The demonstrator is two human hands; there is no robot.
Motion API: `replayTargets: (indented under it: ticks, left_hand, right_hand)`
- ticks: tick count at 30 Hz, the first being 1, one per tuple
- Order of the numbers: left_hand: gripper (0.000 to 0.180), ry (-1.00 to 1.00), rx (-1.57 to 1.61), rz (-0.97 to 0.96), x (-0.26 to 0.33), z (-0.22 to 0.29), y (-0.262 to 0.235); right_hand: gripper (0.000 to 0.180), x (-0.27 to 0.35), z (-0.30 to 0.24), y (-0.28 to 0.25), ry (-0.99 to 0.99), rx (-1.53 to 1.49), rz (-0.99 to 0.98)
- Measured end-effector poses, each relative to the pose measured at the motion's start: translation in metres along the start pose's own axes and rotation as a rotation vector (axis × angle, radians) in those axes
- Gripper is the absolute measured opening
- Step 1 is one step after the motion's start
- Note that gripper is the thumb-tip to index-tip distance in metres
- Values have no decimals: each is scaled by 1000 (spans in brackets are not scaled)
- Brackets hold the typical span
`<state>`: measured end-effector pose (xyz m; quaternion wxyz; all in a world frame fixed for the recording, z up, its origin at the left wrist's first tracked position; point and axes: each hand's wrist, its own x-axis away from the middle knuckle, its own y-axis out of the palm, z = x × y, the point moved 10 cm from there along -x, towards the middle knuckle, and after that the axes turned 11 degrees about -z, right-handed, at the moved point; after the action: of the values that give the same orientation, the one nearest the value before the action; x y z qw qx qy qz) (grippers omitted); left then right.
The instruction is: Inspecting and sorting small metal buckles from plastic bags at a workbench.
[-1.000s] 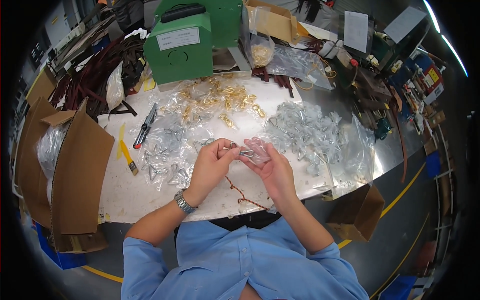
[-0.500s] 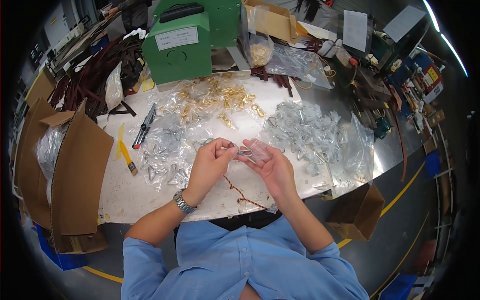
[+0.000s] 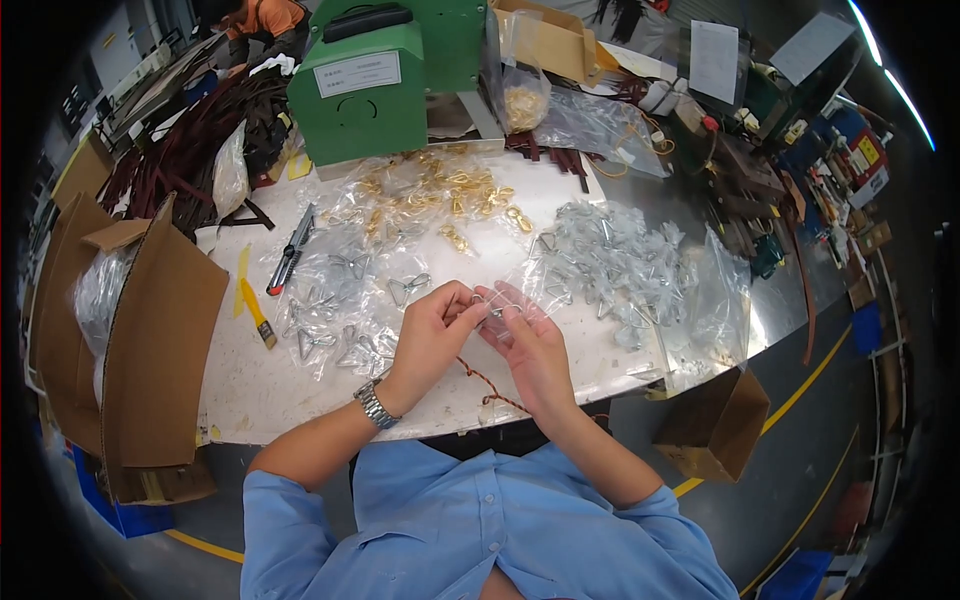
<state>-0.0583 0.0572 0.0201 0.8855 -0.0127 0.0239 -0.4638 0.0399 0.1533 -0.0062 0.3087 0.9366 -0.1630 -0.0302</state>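
My left hand (image 3: pixel 432 330) and my right hand (image 3: pixel 530 340) meet above the white table (image 3: pixel 300 385), both pinching one small clear plastic bag (image 3: pixel 497 303) with a metal piece in it. A wristwatch (image 3: pixel 373 404) sits on my left wrist. To the left lie several clear bags with silver triangular rings (image 3: pixel 345 300). A heap of filled clear bags (image 3: pixel 620 265) lies to the right. Gold-coloured metal rings (image 3: pixel 440 195) are scattered further back.
A green machine (image 3: pixel 385 75) stands at the back of the table. Pliers (image 3: pixel 290 250) and a yellow cutter (image 3: pixel 256 312) lie at the left. Open cardboard boxes (image 3: pixel 150 330) stand left, a small one (image 3: pixel 715 420) on the floor right. A red cord (image 3: pixel 485 385) lies under my hands.
Both hands stay together over the same spot; the fingers have shifted slightly on the small clear bag.
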Motion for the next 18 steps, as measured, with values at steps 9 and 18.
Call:
replayTargets:
  ticks: [9, 18]
  left_hand:
    - [18, 10, 25, -109, 1, 1, 4]
    - [22, -129, 210, -331, -10, 10, -6]
  right_hand:
    - [60, -4, 0, 5, -47, -53, -86]
    - [64, 3, -14, 12, 277, 16, -374]
